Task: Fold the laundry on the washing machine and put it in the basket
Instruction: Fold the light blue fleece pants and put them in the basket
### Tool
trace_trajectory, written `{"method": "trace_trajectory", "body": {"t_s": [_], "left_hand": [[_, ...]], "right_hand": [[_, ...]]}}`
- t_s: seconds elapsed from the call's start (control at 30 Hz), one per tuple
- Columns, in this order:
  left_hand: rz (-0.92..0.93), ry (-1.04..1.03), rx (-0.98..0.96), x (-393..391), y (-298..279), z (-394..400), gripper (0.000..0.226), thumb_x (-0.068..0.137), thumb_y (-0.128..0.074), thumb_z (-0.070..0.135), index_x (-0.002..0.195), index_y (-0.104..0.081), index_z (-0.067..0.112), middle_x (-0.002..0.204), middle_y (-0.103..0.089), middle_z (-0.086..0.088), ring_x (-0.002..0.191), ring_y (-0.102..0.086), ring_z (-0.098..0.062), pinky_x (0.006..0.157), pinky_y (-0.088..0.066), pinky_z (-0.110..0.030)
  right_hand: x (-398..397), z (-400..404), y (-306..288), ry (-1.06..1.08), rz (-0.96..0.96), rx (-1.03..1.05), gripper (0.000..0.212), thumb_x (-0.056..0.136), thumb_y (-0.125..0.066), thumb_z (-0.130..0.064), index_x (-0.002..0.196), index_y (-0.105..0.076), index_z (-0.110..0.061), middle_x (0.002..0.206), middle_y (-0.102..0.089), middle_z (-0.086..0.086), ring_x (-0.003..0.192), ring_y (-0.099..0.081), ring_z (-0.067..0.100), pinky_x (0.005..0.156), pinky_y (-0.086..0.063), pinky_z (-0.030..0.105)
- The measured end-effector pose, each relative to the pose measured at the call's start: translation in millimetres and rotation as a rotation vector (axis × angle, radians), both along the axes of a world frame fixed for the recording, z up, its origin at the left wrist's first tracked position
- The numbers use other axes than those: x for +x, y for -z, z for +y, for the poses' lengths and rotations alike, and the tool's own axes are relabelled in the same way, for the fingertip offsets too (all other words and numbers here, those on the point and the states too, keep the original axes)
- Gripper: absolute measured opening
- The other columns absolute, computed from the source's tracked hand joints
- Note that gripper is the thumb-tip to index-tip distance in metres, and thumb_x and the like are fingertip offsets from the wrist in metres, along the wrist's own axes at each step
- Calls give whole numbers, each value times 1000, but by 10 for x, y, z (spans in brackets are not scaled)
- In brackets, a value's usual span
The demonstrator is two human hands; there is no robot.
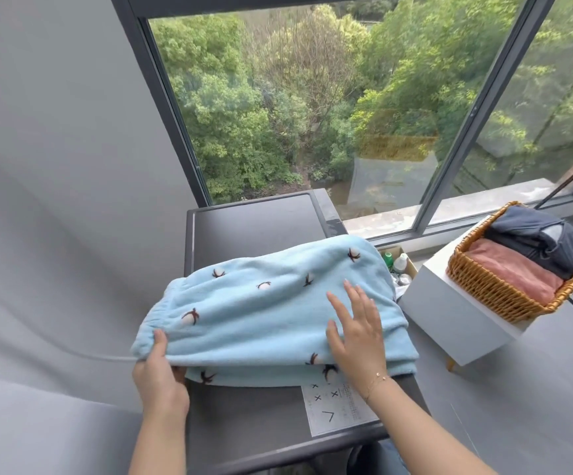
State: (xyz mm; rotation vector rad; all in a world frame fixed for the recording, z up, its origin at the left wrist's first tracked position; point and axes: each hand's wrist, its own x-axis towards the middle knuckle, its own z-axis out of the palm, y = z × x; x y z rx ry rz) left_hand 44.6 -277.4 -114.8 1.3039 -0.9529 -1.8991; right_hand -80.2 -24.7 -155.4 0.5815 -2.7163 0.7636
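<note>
Light-blue fleece garment [271,310] lies centre frame on the dark washing machine [250,221] top, already doubled over, lower layer peeking out along the near edge. Left hand [160,368] pinches the elastic-hem corner at lower left, thumb on top, fingers curled under. Right hand [357,330] rests flat on the cloth right of centre, fingers straight and spread, gripping nothing.

Step in hand looks like the next fold. To do it well: keep the right palm as anchor on the fold line, carry the left corner across, line up edges, smooth out the bulge, since fleece is thick and springs back.

Wicker basket [504,296] sits at right on a white box [449,320], holding a pink folded item [514,269] and a dark one [538,241]; little room remains, so fold compact.
</note>
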Motion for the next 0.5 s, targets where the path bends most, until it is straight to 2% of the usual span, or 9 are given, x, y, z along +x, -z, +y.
{"method": "trace_trajectory", "body": {"t_s": [0.07, 0.13, 0.2, 0.27, 0.33, 0.4, 0.47, 0.5], "left_hand": [[-130, 49, -43, 68, 123, -59, 9, 87, -63, 8, 93, -63, 14, 84, -66, -1, 67, -67, -14, 54, -57, -23], [-286, 145, -137, 104, 234, -67, 34, 77, -64, 3, 111, -58, 5, 98, -62, -10, 86, -64, -27, 71, -55, -33], [-447, 191, -211, 66, 179, -33, 64, 78, -61, -1, 138, -40, 6, 113, -53, -7, 101, -54, -24, 92, -45, -37], [-459, 234, -244, -2, 36, -15, 75, 75, -64, 12, 144, -33, 14, 117, -48, -1, 104, -51, -20, 99, -41, -36], [-445, 283, -268, -48, -53, -88, 72, 63, -65, 34, 131, -49, 15, 115, -59, 0, 102, -59, -24, 98, -46, -42], [-510, 390, -295, -68, -70, -265, 55, 59, -66, 45, 103, -66, 12, 100, -71, -6, 92, -67, -29, 90, -52, -46], [-558, 518, -293, -161, -75, -485, 47, 60, -68, 49, 82, -69, 7, 86, -73, -11, 84, -69, -32, 86, -52, -48], [-551, 561, -268, -226, -101, -579, 46, 61, -71, 48, 78, -69, 5, 83, -73, -14, 82, -70, -33, 85, -53, -50]], "right_hand": [[22, 47, 236, 46, -115, 216, 54, 89, -34, -37, 138, -49, -19, 151, -36, 8, 138, -31, 28, 113, -14, 41], [83, 116, 361, 50, -160, 311, 57, 90, -32, -38, 142, -44, -19, 151, -37, 8, 139, -27, 25, 115, -6, 39], [108, 139, 350, 43, -152, 337, 57, 90, -32, -38, 143, -43, -19, 150, -39, 8, 139, -25, 24, 115, -3, 39], [97, 143, 335, 47, -139, 342, 58, 90, -31, -38, 143, -42, -18, 150, -39, 9, 139, -25, 24, 116, -4, 39], [114, 150, 338, 45, -146, 339, 58, 90, -30, -38, 143, -43, -18, 150, -39, 9, 139, -25, 24, 116, -5, 39], [134, 163, 345, 38, -132, 328, 58, 91, -30, -38, 144, -42, -18, 151, -37, 8, 140, -25, 24, 116, -6, 40], [139, 167, 354, 18, -125, 325, 57, 91, -30, -37, 144, -42, -18, 151, -36, 8, 141, -24, 24, 117, -6, 40], [140, 164, 359, 12, -125, 329, 57, 91, -30, -36, 143, -43, -17, 151, -36, 8, 141, -25, 24, 117, -6, 40]]}}
